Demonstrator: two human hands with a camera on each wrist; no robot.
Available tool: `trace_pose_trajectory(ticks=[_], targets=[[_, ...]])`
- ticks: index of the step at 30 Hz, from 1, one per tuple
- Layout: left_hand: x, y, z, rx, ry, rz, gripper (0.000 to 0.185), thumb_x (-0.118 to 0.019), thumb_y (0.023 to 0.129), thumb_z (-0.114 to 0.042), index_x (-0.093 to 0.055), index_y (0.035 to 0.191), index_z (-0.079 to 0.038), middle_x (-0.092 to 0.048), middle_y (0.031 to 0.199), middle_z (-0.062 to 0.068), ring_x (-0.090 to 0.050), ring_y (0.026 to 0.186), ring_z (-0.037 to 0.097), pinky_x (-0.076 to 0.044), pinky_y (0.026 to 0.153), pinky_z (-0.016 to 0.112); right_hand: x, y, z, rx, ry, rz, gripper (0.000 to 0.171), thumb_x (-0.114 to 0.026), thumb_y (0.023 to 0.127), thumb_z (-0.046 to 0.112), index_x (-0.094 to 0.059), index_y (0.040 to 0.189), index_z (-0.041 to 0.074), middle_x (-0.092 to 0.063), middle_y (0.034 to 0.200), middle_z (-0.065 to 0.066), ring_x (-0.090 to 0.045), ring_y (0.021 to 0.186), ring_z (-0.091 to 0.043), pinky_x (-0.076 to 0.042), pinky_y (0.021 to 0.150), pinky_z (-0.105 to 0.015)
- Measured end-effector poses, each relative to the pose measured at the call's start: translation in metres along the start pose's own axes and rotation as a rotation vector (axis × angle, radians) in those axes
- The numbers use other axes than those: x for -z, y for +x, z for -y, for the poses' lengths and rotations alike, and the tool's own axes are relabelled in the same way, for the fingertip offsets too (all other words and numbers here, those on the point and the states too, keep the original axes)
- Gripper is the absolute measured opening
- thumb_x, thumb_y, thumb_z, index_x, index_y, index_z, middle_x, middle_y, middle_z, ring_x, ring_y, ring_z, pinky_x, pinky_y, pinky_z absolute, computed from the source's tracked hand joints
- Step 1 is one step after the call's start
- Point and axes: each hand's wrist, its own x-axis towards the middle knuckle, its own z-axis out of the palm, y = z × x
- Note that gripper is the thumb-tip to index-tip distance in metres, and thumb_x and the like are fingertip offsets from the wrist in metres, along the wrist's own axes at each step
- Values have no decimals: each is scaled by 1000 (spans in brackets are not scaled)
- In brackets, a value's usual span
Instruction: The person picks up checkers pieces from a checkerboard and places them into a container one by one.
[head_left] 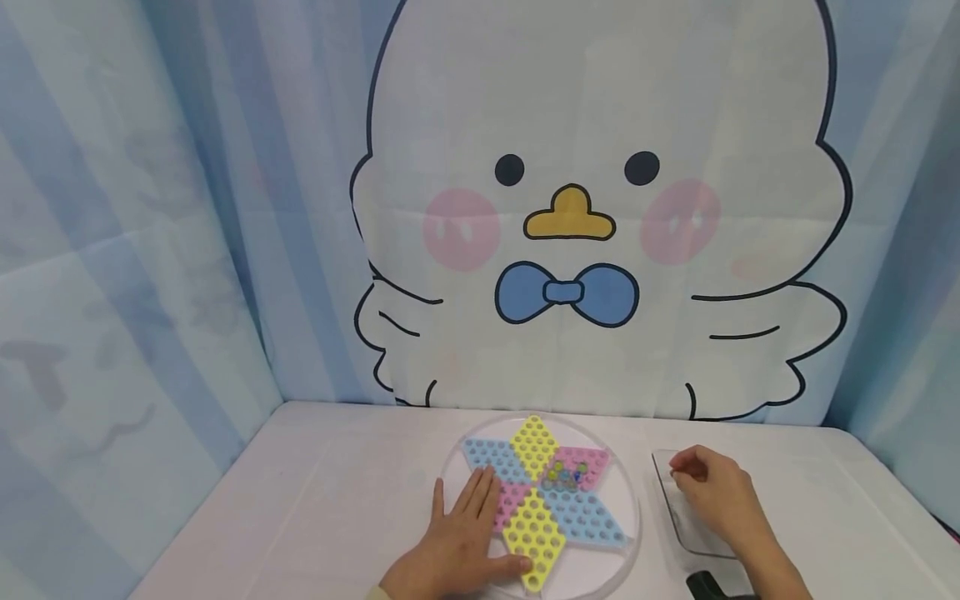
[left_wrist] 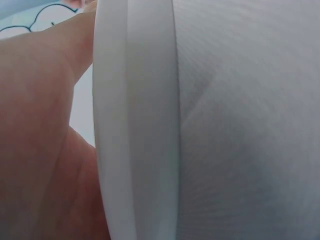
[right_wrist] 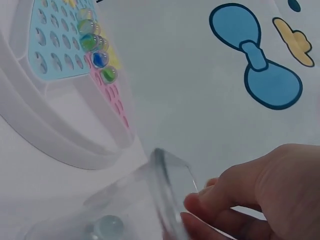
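Observation:
A round white Chinese checkers board carries a star in yellow, pink and blue. Several glass marbles sit in the holes around its upper right pink point and near the centre. My left hand lies flat on the board's left side, fingers spread, thumb over the lower yellow point. Over the clear plastic box at the right hangs my right hand, its fingers curled with the tips close together. In the right wrist view those fingertips are beside the box's rim; whether they pinch a marble is hidden. One blurred marble shows inside the box.
A black object lies at the front edge near my right forearm. Behind the white table hangs a curtain printed with a duck, and striped curtains close in both sides.

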Motion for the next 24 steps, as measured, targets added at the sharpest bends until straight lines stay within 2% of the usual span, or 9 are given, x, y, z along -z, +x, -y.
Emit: trace_pose_trajectory(ticks=[8,15,19,24], targets=[[-1,1,1,-1,6,8,111,-42,82,-85,-20,159,-9,-11,168,10,-10,155,28,0,116,70,-1,-6,10,61,31,-104,18,-58,93,11,-66,107,1,-71,99,-14,-65,92,-28,-49,66,-24],[0,1,-1,13,10,19,110,-44,81,-85,-22,158,-9,-11,168,9,-11,155,28,-1,116,70,-6,-8,20,113,73,-169,16,-61,94,12,-67,107,4,-71,100,-11,-65,95,-25,-49,70,-15],[1,1,-1,15,13,12,110,-45,81,-84,-21,158,-10,-12,168,9,-10,156,27,-1,116,70,-10,-11,28,147,107,-148,15,-61,95,13,-67,107,6,-71,102,-10,-65,97,-23,-48,74,-12],[0,1,1,14,-16,12,112,-43,80,-86,-20,159,-10,-11,168,9,-9,156,27,2,116,69,-19,-11,38,145,144,-91,15,-62,95,11,-67,108,6,-71,104,-8,-65,100,-22,-49,76,-12]])
